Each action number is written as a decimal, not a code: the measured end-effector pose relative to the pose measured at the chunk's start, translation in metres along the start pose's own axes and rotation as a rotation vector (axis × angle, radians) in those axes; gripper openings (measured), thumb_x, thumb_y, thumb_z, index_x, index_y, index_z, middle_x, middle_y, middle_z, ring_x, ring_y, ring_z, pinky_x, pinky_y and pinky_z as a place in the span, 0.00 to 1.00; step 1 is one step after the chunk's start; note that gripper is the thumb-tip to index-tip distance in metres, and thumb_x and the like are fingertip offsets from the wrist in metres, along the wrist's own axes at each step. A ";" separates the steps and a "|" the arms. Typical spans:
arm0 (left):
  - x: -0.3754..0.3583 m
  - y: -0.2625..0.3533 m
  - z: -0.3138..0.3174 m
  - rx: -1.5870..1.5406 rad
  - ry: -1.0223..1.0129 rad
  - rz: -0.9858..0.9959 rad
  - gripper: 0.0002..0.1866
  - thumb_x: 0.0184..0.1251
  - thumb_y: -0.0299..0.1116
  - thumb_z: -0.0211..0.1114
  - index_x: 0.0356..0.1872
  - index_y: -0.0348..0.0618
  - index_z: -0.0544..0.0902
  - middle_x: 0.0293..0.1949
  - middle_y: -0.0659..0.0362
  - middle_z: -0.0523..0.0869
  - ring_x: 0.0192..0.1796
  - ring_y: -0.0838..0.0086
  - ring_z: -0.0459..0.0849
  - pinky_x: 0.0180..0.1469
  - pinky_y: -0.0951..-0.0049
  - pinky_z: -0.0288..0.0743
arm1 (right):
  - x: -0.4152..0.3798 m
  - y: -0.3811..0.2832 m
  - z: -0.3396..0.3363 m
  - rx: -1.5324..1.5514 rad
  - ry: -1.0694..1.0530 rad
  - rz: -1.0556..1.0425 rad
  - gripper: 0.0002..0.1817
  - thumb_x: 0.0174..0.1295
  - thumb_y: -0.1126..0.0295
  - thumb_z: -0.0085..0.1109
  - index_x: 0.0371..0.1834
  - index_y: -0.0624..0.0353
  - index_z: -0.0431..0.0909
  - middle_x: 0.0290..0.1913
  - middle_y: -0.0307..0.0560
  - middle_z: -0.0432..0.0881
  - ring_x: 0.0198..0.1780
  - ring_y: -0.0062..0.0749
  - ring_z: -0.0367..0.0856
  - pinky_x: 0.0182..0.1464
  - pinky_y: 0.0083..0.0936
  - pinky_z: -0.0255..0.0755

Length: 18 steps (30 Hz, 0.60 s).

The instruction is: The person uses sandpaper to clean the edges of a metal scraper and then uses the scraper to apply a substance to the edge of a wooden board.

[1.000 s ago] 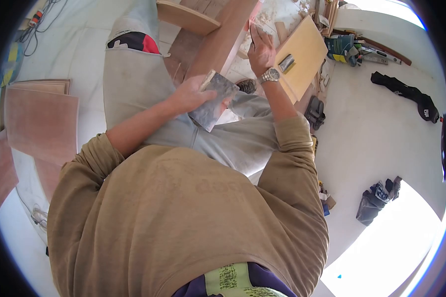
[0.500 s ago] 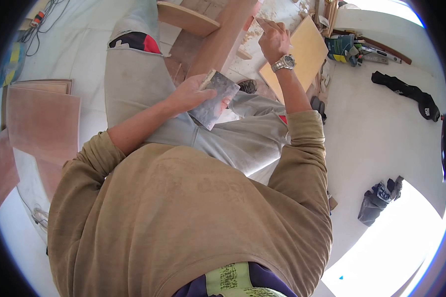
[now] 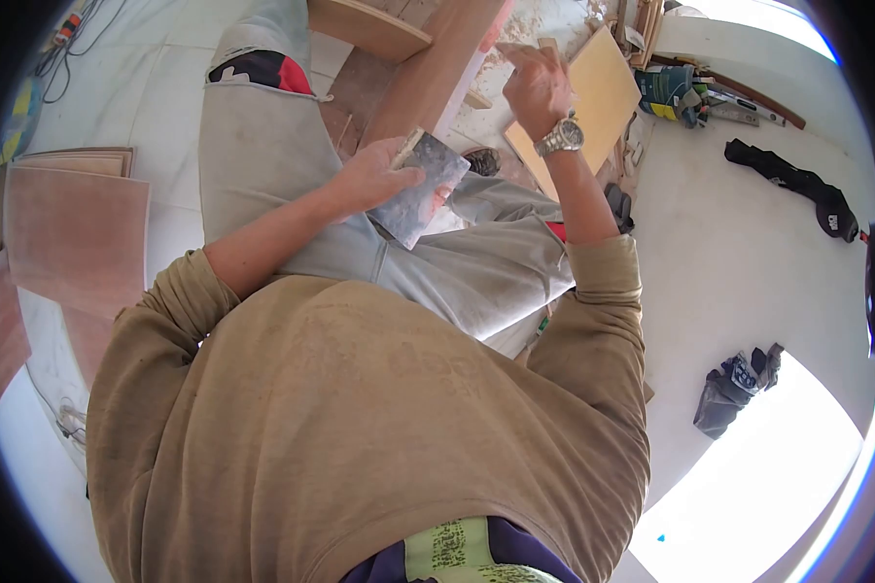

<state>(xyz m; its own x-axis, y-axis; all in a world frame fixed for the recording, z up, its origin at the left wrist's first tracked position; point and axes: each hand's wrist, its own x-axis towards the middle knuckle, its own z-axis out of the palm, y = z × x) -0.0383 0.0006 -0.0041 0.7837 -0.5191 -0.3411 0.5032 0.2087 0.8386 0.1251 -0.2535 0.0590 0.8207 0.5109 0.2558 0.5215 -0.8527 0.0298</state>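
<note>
My left hand (image 3: pixel 372 179) is closed on the edge of a small rectangular board (image 3: pixel 418 199), smeared dark grey with a pinkish-red patch of paste near its right side. It holds the board tilted above my lap. My right hand (image 3: pixel 539 92), with a metal watch on its wrist, is raised ahead and to the right. Its fingers are drawn together beside a reddish-brown wooden beam (image 3: pixel 423 83) that carries a pink smear near the top. What those fingers grip is too small to make out.
A pale wooden panel (image 3: pixel 603 92) leans right of the beam. A dark green bucket (image 3: pixel 667 92) with tools, a black garment (image 3: pixel 792 185) and a grey cloth bundle (image 3: pixel 734 394) lie at right. Reddish boards (image 3: pixel 78 233) and a cable (image 3: pixel 63 68) are at left.
My right hand has moved slightly down, away from the beam's pink smear. My left hand still holds the board, almost in the same place. The view has shifted slightly.
</note>
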 end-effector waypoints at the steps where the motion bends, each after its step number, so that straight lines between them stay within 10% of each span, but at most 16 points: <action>1: 0.000 0.001 0.001 -0.022 -0.009 -0.002 0.17 0.71 0.33 0.68 0.58 0.37 0.84 0.48 0.58 0.90 0.48 0.75 0.87 0.55 0.69 0.79 | 0.006 0.005 0.002 -0.024 0.012 0.026 0.27 0.53 0.78 0.59 0.56 0.44 0.91 0.51 0.37 0.92 0.52 0.39 0.84 0.56 0.40 0.75; 18: -0.005 0.010 0.003 0.014 0.008 -0.037 0.19 0.71 0.32 0.67 0.60 0.38 0.84 0.49 0.58 0.90 0.50 0.75 0.86 0.57 0.68 0.79 | -0.018 -0.035 -0.008 -0.017 -0.022 -0.052 0.27 0.53 0.78 0.59 0.55 0.44 0.91 0.45 0.33 0.91 0.52 0.36 0.83 0.54 0.40 0.73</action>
<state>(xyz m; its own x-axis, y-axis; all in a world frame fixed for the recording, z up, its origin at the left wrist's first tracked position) -0.0379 0.0030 0.0075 0.7676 -0.5194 -0.3755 0.5269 0.1780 0.8311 0.0905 -0.2336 0.0610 0.7976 0.5569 0.2317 0.5600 -0.8264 0.0587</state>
